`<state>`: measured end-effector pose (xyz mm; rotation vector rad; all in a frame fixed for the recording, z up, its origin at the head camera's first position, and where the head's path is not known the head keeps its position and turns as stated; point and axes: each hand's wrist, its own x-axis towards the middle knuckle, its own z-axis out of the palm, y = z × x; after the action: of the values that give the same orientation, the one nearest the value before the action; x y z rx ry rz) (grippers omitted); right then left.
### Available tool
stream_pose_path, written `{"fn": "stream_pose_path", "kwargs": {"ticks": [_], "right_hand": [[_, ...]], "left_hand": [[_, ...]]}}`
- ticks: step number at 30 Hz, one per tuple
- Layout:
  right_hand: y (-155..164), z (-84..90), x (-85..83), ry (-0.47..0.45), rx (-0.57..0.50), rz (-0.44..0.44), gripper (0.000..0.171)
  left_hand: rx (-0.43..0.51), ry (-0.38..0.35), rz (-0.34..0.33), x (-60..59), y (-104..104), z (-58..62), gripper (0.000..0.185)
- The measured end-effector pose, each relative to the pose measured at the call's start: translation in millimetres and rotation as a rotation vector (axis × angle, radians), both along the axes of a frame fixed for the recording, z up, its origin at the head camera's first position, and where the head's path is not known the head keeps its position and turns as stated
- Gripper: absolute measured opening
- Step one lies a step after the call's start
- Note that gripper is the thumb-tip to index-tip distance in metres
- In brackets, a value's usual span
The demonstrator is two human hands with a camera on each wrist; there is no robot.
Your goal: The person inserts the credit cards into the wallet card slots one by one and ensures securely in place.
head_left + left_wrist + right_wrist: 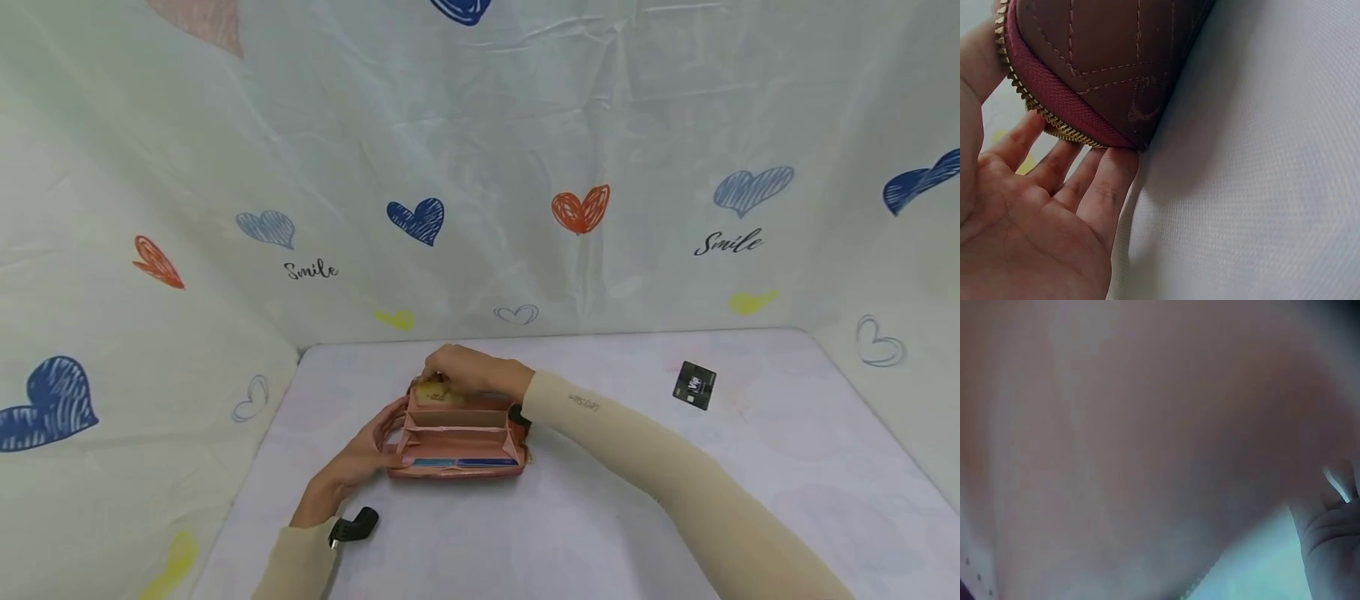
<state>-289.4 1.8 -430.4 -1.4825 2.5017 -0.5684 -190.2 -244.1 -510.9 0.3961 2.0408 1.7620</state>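
Observation:
An open pink zip wallet (459,421) lies on the table with its compartments facing up. The left hand (367,446) grips its left end, thumb over the near edge; in the left wrist view, the left hand's fingers (1107,187) are against the gold-toothed zip (1047,115). At the wallet's far left, the right hand (468,369) pinches at the top of a gold card (431,392), its fingertips partly hidden. Blue cards (465,462) sit in the near slot. The right wrist view is mostly filled by the blurred wallet (1122,444) close up.
A black card marked "Vip" (694,385) lies on the white table (600,517) to the right. Behind the table hangs a pale sheet (487,150) printed with hearts and "Smile". A black wrist camera (356,525) sticks out beside the left sleeve.

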Motion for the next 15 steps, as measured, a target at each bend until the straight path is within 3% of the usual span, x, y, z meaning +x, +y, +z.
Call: {"fn": "stream_pose_path", "kwargs": {"ticks": [4,10,15], "right_hand": [[-4,-0.7,2.7,-0.001,0.025,-0.003,0.033],[7,-4.2,5.9,0.002,-0.074,-0.091,0.029],[14,-0.9,11.6,-0.002,-0.077,-0.125,0.032]], "left_hand": [[-0.013,-0.002,0.001,0.2,-1,1.5,0.108],[-0.051,-0.012,0.005,1.7,0,2.6,0.108],[-0.046,-0.005,0.0,1.7,0,4.2,0.108]]}}
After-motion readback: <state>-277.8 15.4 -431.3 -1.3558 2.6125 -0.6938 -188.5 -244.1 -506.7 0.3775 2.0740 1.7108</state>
